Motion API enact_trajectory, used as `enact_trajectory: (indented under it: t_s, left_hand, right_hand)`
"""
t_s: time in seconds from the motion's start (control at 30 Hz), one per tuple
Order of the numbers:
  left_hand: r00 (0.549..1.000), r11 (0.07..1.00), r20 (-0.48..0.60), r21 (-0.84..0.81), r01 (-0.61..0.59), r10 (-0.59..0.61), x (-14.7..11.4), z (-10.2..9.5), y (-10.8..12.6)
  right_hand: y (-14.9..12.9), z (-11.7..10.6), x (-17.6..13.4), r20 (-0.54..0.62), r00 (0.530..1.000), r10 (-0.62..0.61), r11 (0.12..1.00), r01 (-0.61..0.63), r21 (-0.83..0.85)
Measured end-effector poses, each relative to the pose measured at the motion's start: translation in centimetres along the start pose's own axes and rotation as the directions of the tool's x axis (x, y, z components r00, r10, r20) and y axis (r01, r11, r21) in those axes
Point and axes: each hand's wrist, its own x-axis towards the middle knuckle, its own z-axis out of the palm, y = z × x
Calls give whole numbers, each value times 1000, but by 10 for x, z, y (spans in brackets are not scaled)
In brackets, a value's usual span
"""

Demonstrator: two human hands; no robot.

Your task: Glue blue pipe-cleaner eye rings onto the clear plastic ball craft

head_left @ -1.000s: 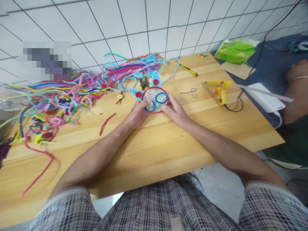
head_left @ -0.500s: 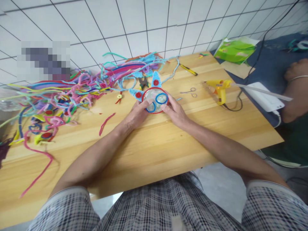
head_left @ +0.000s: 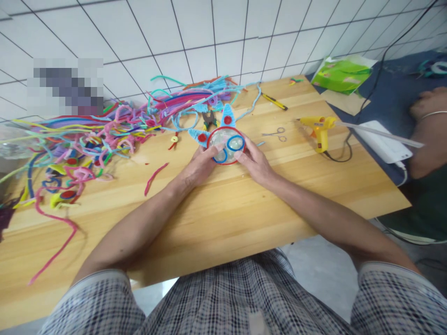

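Note:
Between my two hands is a round craft face point(head_left: 226, 135), clear or pale in the middle, with a red rim. Two blue pipe-cleaner ears with red dots stick up from its far edge, and two blue rings lie on its front. My left hand point(head_left: 205, 162) grips the lower left edge, thumb on the front. My right hand point(head_left: 254, 160) is closed on the right edge, its thumb near the right blue ring. The fingers behind the face are hidden. Just beyond the ears lie pliers point(head_left: 210, 121). Small scissors point(head_left: 277, 134) rest to the right of my right hand.
Tangled pipe cleaners point(head_left: 118, 125) cover the table's back left. A red pipe-cleaner piece point(head_left: 155, 179) lies near my left forearm. At the right are a yellow glue gun point(head_left: 319, 130), a utility knife point(head_left: 274, 101), a white power strip point(head_left: 379, 142) and another person's arm point(head_left: 428, 135).
Both hands keep the same hold on the craft face. The whole view has shifted by a few pixels; nothing else visibly differs.

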Motion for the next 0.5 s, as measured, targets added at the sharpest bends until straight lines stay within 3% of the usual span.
enact_trajectory:
  t_s: [0.5]
  left_hand:
    - [1000, 1000, -6, 21, -5, 5, 0, 1, 3]
  right_hand:
    - [5, -1, 1, -16, 999, 30, 999, -29, 18]
